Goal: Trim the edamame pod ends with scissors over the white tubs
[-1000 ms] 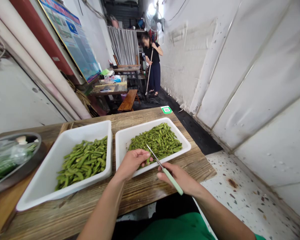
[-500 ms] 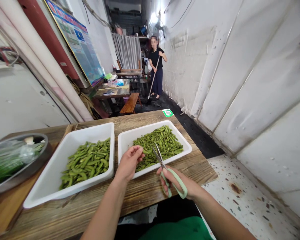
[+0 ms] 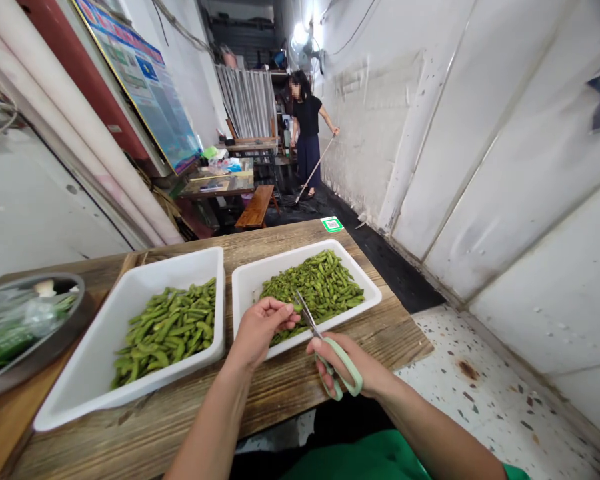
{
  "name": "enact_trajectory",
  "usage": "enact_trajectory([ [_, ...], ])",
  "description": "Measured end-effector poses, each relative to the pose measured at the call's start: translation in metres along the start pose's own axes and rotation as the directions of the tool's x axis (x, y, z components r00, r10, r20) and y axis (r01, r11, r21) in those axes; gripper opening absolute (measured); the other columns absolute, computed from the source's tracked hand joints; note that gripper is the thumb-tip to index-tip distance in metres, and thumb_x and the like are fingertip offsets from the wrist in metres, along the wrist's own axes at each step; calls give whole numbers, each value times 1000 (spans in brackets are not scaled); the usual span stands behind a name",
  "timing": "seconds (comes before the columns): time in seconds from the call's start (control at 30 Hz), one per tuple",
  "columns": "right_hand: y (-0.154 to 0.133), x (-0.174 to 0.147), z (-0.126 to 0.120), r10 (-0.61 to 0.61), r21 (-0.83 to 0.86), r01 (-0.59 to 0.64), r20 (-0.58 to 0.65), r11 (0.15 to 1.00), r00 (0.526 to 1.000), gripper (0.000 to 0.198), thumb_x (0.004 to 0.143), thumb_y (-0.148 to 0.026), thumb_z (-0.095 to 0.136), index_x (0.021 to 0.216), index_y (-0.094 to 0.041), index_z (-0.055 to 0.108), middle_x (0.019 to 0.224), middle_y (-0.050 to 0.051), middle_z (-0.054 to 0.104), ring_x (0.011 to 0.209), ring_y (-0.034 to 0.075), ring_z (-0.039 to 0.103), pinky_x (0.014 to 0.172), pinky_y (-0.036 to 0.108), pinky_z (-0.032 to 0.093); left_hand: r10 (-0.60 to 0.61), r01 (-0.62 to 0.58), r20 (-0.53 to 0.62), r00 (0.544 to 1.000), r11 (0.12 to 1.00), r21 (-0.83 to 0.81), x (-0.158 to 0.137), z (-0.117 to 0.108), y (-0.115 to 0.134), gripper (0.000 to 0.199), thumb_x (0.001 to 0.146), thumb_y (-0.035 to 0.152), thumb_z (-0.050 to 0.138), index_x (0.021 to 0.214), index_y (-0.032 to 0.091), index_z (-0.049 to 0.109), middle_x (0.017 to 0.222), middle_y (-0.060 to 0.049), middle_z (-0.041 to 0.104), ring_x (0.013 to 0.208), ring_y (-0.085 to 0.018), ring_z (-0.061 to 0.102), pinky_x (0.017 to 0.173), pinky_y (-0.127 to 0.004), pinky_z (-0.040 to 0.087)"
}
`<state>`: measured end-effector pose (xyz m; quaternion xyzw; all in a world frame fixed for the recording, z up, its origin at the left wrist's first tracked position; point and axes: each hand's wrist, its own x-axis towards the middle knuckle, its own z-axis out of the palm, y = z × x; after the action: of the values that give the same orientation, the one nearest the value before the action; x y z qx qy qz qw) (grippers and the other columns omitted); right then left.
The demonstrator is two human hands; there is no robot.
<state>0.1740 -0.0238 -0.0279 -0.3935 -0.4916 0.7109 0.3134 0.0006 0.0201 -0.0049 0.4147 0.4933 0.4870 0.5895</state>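
Observation:
Between thumb and fingers, my left hand (image 3: pixel 265 328) pinches a green soybean pod (image 3: pixel 298 308) above the near-left part of the right white tray (image 3: pixel 373 299). My right hand (image 3: pixel 347 363) grips scissors (image 3: pixel 349 365) with pale green handles; their blades point up and left, close to the pod's end. Whether the blades touch the pod is hard to tell. Many pods (image 3: pixel 325 280) lie heaped in the right tray. The left white tray (image 3: pixel 87 360) holds another pile of pods (image 3: pixel 173 327).
A metal basin (image 3: pixel 75 320) with bagged green vegetables stands at the far left of the wooden table (image 3: pixel 260 393). Beyond are a wooden bench (image 3: pixel 256 205) and another table (image 3: pixel 220 183). A person (image 3: pixel 307 127) holds a long-handled tool near the right wall.
The scissors have moved left and their blades have come closer together beside the pod. My left hand has shifted slightly right. The person behind has turned and let one arm down.

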Motion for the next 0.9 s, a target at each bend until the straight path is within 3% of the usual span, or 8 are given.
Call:
enact_trajectory([
  [0.27, -3, 0, -1, 33, 39, -31, -39, 999, 999, 46, 69, -60, 56, 75, -16, 47, 49, -8, 42, 31, 3, 37, 28, 15, 31, 154, -128, -145, 977, 977, 170, -3, -3, 2, 27, 64, 34, 67, 77, 14, 55, 70, -6, 67, 67, -16, 63, 69, -31, 49],
  [0.37, -1, -4, -9, 18, 120, -17, -4, 993, 1000, 44, 71, -58, 56, 82, -16, 48, 56, -6, 45, 39, 5, 42, 35, 17, 36, 504, -193, -408, 761, 777, 600, -14, -34, 13, 27, 69, 34, 61, 89, 16, 58, 80, -5, 66, 76, -19, 61, 75, -34, 46],
  [0.4, 0, -5, -13, 2, 153, -6, 24, 988, 1000, 44, 72, -58, 55, 85, -17, 49, 60, -4, 47, 43, 6, 45, 40, 19, 39, 616, -117, -417, 668, 641, 759, -19, -45, 18, 27, 72, 33, 57, 94, 17, 59, 87, -7, 65, 82, -21, 60, 79, -36, 44],
  [0.47, 5, -5, -19, -38, 224, 15, 98, 975, 994, 45, 74, -58, 54, 91, -17, 50, 68, -1, 50, 53, 8, 50, 50, 23, 44, 732, 74, -312, 606, 338, 938, -26, -62, 27, 31, 74, 32, 54, 100, 18, 62, 104, -12, 60, 99, -28, 53, 87, -45, 37],
  [0.53, 9, -4, -24, -51, 279, 4, 161, 960, 986, 45, 76, -57, 51, 97, -17, 50, 73, 1, 51, 57, 10, 51, 55, 26, 45, 727, 115, -178, 663, 136, 984, -27, -64, 30, 31, 75, 32, 52, 100, 17, 64, 113, -14, 57, 105, -31, 49, 90, -48, 32],
  [0.67, 13, -5, -29, -22, 251, -18, 154, 968, 988, 40, 81, -51, 49, 101, -17, 50, 71, 0, 49, 53, 9, 49, 51, 26, 42, 336, -310, 270, 902, 69, 948, -3, -31, 18, 23, 77, 25, 51, 92, 23, 68, 96, -7, 66, 93, -22, 57, 88, -37, 34],
  [0.77, 10, -9, -33, -34, 188, 9, 127, 982, 991, 37, 81, -49, 50, 101, -18, 49, 68, -2, 49, 50, 9, 48, 50, 24, 41, 42, -420, 419, 907, 61, 905, 20, -6, 7, 23, 71, 20, 56, 90, 24, 68, 93, -7, 67, 94, -25, 57, 87, -39, 32],
  [0.9, 5, -15, -39, -62, 161, 40, 136, 986, 989, 35, 81, -48, 50, 99, -17, 49, 67, -2, 47, 50, 8, 47, 48, 23, 39, -141, -348, 344, 928, 2, 938, 32, 2, 7, 21, 66, 21, 58, 85, 20, 67, 82, -10, 66, 82, -27, 59, 78, -38, 34],
])
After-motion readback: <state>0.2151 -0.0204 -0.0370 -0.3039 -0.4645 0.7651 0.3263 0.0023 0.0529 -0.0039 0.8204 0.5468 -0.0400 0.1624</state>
